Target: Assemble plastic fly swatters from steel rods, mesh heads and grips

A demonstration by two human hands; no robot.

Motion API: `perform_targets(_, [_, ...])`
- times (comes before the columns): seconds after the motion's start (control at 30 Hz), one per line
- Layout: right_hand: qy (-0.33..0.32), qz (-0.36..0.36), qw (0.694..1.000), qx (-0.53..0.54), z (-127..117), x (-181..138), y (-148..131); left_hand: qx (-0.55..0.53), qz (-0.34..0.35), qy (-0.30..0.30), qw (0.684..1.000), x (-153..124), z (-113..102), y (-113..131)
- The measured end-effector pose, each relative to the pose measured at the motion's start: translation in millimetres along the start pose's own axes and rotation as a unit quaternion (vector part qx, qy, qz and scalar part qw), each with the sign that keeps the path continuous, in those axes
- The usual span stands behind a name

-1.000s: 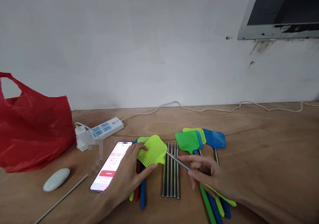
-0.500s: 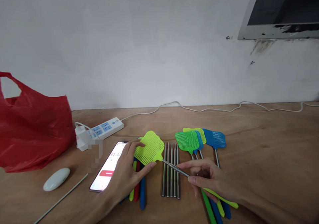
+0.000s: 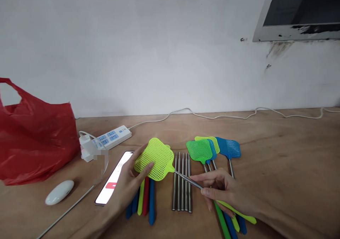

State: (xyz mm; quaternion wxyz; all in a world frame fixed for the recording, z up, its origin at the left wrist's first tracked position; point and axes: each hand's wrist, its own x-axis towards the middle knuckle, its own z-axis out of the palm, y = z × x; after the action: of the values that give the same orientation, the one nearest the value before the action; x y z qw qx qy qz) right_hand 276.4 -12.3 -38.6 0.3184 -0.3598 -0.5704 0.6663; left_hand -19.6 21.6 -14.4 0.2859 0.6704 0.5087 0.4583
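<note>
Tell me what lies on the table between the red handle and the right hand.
In the head view, a blue handle and then a row of metal rods lie between the red handle and the right hand.

A red plastic bag [image 3: 39, 139] stands at the left on the wooden table [image 3: 287, 161]; beside it lies a white power strip [image 3: 120, 135], a white adapter [image 3: 87, 148] at its left end; a thin pale cord [image 3: 217, 118] runs from its right end near the wall [image 3: 159, 54]; closer lie a lit phone [image 3: 111, 180], partly hidden, and a smooth white oval object [image 3: 60, 192]; a dark panel [image 3: 305, 6] shows upper right.
</note>
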Motion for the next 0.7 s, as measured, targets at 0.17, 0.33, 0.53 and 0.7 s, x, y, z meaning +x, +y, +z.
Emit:
perform_targets(0.17, [-0.002,-0.017,1.0,-0.007,5,-2,2,0.002,0.001,-0.025,1.0,-1,3,0])
perform_targets(0.33, [-0.003,-0.014,1.0,-0.025,8,-3,-1,0.02,0.009,-0.032,0.999,-4,3,-2])
perform_targets(0.53, [0.057,-0.01,0.998,-0.023,12,-2,5,-0.015,0.014,-0.052,0.998,-10,6,3])
perform_targets(0.7, [0.096,-0.051,0.992,0.058,11,0,-7,-0.063,-0.021,0.019,0.998,-7,5,4])
